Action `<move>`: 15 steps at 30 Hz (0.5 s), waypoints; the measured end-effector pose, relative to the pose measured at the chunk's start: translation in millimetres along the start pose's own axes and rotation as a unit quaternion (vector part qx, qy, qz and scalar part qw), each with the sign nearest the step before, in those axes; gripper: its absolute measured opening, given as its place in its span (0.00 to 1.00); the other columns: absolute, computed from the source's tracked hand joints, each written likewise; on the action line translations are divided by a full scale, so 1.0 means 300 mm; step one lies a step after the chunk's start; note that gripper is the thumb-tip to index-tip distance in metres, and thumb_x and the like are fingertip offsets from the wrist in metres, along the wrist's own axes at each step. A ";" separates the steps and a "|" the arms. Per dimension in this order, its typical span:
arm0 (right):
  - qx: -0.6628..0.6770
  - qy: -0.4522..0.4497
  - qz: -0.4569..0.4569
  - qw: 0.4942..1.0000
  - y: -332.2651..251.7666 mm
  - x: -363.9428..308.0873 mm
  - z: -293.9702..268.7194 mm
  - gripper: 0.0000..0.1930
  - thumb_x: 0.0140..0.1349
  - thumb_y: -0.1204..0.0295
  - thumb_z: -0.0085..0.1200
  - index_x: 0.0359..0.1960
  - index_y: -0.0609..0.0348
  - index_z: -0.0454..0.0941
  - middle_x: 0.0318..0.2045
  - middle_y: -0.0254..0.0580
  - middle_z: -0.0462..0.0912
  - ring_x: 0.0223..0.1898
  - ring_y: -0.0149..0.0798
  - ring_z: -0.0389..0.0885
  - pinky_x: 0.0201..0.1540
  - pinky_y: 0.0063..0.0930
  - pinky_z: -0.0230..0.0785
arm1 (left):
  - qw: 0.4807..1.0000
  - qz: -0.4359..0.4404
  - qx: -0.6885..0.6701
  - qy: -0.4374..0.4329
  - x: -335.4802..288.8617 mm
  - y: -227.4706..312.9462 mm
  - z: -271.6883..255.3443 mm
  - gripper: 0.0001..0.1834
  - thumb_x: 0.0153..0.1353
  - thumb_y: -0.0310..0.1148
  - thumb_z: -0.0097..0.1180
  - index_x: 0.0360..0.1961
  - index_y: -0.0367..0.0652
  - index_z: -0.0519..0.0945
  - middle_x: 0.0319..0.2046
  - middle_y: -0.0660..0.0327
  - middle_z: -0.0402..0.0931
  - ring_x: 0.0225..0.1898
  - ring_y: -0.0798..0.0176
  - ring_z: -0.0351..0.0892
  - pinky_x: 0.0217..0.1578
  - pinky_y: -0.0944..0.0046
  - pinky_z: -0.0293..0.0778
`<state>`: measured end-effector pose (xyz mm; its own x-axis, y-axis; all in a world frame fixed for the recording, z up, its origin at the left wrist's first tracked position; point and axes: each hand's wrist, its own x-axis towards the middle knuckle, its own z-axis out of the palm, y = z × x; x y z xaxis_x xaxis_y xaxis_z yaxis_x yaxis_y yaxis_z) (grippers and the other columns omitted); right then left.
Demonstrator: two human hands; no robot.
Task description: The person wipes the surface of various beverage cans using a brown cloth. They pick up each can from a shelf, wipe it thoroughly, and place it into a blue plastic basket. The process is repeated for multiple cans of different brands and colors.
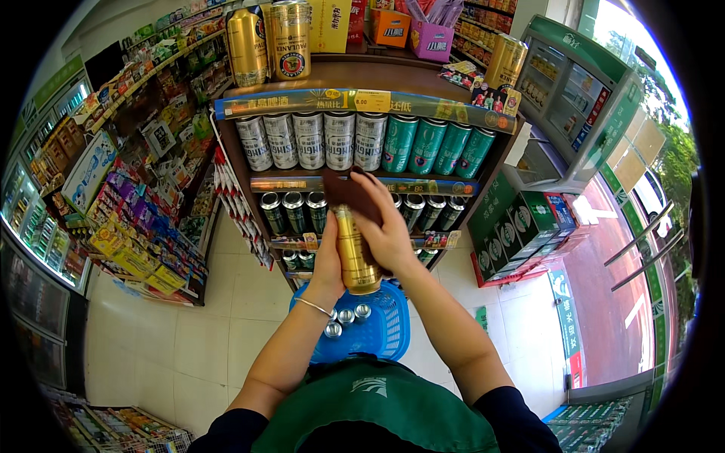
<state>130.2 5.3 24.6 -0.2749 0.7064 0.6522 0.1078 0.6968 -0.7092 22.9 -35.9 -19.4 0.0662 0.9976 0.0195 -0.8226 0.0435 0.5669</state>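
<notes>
A tall gold beer can (358, 268) is tilted in front of the shelf, between my two hands. My left hand (328, 260) is closed around its left side. With my right hand (388, 230) I press a dark brown cloth (349, 190) against the can's top and right side; the cloth hides much of the upper can. Below sits a blue plastic basket (394, 325) with several silver-topped cans (346, 316) in it. Behind my hands, the shelf unit (264, 183) carries rows of silver cans (311, 141), teal cans (429, 146) and dark green cans (294, 210).
Gold cans (248, 49) and a purple box (433, 39) stand on the unit's top. Snack racks (143, 204) line the left. To the right are a green drinks cooler (566, 90) and stacked green cartons (513, 234), near a glass doorway.
</notes>
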 end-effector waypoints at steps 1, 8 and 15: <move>-0.032 -0.014 -0.010 0.999 -0.010 -0.035 0.011 0.29 0.53 0.78 0.55 0.60 0.56 0.66 0.64 0.55 0.58 0.63 0.54 0.63 0.62 0.35 0.58 | 1.000 0.020 -0.004 0.024 0.006 -0.006 -0.004 0.28 0.70 0.55 0.32 0.60 0.47 0.65 0.55 0.59 0.71 0.54 0.60 0.73 0.52 0.59 0.73; 0.080 0.021 0.170 0.982 0.065 -0.356 0.129 0.31 0.64 0.69 0.50 0.67 0.57 0.53 0.66 0.52 0.55 0.67 0.49 0.54 0.66 0.45 0.52 | 0.989 0.120 0.086 0.013 0.051 -0.047 -0.173 0.35 0.65 0.62 0.37 0.49 0.37 0.73 0.46 0.53 0.76 0.46 0.56 0.77 0.48 0.59 0.75; 0.532 0.137 0.474 0.689 0.115 -0.322 0.060 0.19 0.67 0.65 0.49 0.56 0.58 0.67 0.50 0.42 0.76 0.49 0.40 0.77 0.53 0.37 0.71 | 0.858 0.298 0.418 0.004 0.009 -0.043 -0.127 0.33 0.47 0.39 0.69 0.50 0.39 0.68 0.44 0.60 0.73 0.46 0.64 0.73 0.48 0.64 0.70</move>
<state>143.5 -41.0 -67.7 -0.3566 0.8796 -0.3148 -0.6854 -0.4753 -0.5516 12.3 -31.8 -58.0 -0.2322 0.8299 0.5073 -0.0153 -0.5246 0.8512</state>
